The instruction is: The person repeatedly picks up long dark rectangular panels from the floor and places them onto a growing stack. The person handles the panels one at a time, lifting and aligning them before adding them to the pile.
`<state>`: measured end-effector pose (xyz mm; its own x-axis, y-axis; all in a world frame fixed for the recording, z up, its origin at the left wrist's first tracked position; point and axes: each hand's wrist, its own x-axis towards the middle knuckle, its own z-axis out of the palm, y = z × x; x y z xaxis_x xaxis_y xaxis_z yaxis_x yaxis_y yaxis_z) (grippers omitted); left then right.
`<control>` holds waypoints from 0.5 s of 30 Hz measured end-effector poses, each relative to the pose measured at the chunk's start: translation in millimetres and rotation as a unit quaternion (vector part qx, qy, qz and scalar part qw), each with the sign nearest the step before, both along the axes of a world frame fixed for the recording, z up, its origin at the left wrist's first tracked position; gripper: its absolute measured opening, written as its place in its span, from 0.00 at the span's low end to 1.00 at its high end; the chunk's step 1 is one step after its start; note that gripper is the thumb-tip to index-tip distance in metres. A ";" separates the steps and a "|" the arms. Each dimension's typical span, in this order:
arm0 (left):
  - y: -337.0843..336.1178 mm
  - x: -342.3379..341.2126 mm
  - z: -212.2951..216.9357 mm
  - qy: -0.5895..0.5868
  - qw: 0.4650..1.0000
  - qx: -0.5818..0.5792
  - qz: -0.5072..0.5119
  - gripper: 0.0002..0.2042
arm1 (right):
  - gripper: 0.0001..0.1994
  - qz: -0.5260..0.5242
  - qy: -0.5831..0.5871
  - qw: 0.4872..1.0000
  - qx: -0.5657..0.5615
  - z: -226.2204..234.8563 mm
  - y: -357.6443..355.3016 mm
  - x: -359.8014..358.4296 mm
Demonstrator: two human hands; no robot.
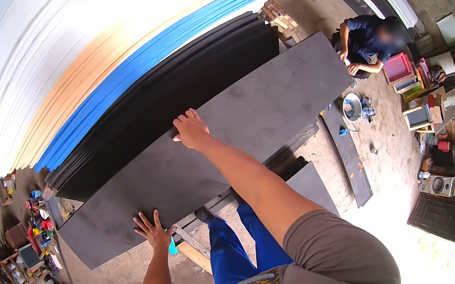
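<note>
A long black sheet (263, 97), apparently foam, lies slantwise before me, from the lower left to the upper right. My left hand (154, 232) rests flat on it by the near edge, fingers spread. At the sheet's far edge, my right hand (191, 129) has its fingers curled closed over the rim; its thumb side is partly hidden. Just beyond that hand rises a thick stack of black sheets (192, 66). A small turquoise piece (173, 245) shows beside my left wrist, below the sheet's near edge.
Blue sheets (149, 74), orange sheets (87, 74) and white sheets (17, 52) continue the stack leftward. Another person (366, 42) crouches at the sheet's far end. A bucket (352, 108) and a dark board (349, 154) lie right. Cluttered shelves (24, 264) stand lower left.
</note>
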<state>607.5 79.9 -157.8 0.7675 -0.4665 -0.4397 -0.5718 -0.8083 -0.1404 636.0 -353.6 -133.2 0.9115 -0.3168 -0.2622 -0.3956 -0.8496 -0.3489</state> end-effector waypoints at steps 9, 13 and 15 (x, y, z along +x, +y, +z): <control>-44.7 -1.6 25.9 0.048 0.993 0.002 0.103 0.69 | 0.33 -0.056 -0.063 0.996 -0.018 -12.6 8.3 -35.2; -31.6 -2.3 5.5 -0.003 0.998 -0.066 0.002 0.69 | 0.33 -0.040 0.009 0.999 -0.006 -4.9 14.7 -83.7; -41.9 0.3 0.6 -0.004 0.993 -0.090 -0.080 0.67 | 0.32 -0.039 0.011 0.999 -0.011 -10.7 14.8 -124.1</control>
